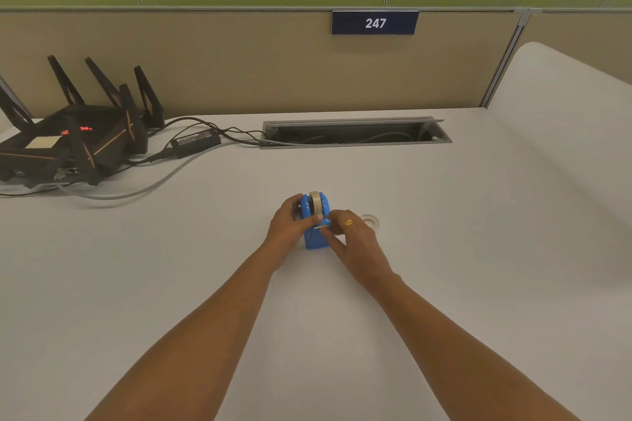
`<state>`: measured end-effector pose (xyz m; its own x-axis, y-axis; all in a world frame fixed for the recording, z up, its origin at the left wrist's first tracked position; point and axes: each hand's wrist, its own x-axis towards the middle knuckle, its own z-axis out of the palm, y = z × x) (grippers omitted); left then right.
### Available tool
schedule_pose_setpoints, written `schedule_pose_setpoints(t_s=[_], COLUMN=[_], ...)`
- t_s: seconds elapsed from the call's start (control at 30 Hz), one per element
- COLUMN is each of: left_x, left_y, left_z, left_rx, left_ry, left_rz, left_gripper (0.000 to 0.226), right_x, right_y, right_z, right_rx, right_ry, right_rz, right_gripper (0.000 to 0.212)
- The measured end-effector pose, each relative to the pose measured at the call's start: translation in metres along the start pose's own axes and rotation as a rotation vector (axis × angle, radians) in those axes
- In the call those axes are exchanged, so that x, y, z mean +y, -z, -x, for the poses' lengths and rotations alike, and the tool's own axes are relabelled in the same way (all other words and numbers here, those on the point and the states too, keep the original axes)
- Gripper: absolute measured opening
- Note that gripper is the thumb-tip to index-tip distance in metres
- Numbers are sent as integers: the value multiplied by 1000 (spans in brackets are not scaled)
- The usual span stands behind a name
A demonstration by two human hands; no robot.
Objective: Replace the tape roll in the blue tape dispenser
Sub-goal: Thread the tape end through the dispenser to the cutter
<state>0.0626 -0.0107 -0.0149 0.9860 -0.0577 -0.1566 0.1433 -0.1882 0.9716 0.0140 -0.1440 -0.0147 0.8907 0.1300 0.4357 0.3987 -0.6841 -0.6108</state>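
Two hands: both are being kept on the dispenser, standing mid-desk.
Left hand: fingers are being clamped round the body, likely steadying it.
Right hand: fingertips are being pinched together at the cutter end, seemingly on the tape's end.
Roll: is being seated in the cradle.
Spare ring: is lying just right of the right hand, probably the spent roll.

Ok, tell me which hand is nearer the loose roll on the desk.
Right. The right hand sits just beside the loose roll; the left hand is across the dispenser from it.
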Motion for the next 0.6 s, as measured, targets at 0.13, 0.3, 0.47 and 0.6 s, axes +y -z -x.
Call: schedule_pose_setpoints(t_s=[0.13, 0.3, 0.47, 0.6], left_x=[-1, 0, 1, 2], left_y=[0, 0, -1, -1], left_z=[0, -1, 1, 2], left_rx=[1, 4, 5, 5], left_ry=[5, 21, 22, 29], left_rz=[-6, -29, -31, -20], left_gripper=[63, 63, 62, 62], right_x=[0, 6, 5, 5], right_y=[-2, -1, -1, -1], right_z=[5, 11, 9, 8], right_rx=[-29, -63, -56, -46], right_ry=[-40, -118, -161, -240], right_rz=[7, -22, -59, -114], right_gripper=[19, 8, 13, 18])
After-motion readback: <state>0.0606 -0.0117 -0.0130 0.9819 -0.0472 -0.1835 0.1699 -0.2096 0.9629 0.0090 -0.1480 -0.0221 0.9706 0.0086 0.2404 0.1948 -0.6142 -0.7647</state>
